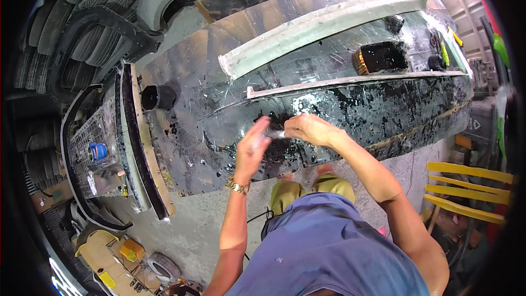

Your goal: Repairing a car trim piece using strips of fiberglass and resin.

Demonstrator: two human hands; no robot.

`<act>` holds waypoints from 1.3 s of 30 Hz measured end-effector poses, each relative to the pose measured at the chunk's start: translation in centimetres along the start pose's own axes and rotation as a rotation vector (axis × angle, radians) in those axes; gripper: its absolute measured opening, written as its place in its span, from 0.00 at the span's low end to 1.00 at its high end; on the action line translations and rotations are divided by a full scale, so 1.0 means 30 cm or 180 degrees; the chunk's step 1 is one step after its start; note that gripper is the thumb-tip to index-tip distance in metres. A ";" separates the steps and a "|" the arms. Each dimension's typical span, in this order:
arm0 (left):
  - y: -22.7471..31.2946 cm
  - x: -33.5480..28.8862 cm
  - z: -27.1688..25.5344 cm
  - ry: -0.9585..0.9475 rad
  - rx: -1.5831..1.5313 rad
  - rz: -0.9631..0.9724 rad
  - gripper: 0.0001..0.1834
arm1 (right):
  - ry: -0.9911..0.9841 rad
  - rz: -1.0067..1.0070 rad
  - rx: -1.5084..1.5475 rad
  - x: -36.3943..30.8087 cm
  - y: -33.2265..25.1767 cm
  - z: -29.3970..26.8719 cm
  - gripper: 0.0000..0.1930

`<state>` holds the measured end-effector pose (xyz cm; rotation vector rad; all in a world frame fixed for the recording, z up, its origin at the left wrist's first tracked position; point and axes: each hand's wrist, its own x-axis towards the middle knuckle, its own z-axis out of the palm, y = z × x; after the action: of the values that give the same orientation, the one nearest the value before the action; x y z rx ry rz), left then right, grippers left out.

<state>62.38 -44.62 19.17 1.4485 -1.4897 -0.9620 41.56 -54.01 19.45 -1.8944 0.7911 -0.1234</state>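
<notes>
Over the near edge of the black-stained worktable my two hands are close together. My left hand, a gold watch on its wrist, has its fingers stretched upward and partly smeared by motion. My right hand is bent inward with its fingers pinched together. Between the hands shows a small whitish, blurred bit, at the right fingertips; its kind is not clear. Just beyond them lies a thin pale strip along the table. Dark, wet-looking spots cover the surface under my hands.
Farther back lies a long pale moulded panel. A black tray and a black cup stand at the right, another black container at the left. Long curved trim pieces and a blue can are left, a yellow slatted chair right.
</notes>
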 end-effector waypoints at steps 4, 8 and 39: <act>-0.068 -0.031 0.032 -0.0374 -0.0176 -0.0336 0.14 | -0.0150 -0.0318 0.0380 0.032 -0.027 0.028 0.10; -0.107 -0.032 0.037 -0.0374 -0.0493 -0.0767 0.08 | 0.0061 -0.0054 0.0329 0.022 0.023 0.106 0.11; -0.267 0.100 -0.010 -0.0782 0.2451 0.0444 0.20 | 0.3110 0.1189 0.2934 0.402 0.152 0.328 0.07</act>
<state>65.62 -47.97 11.98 1.7461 -2.2665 -0.4968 52.96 -54.38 7.91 -0.7118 1.3929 -1.0362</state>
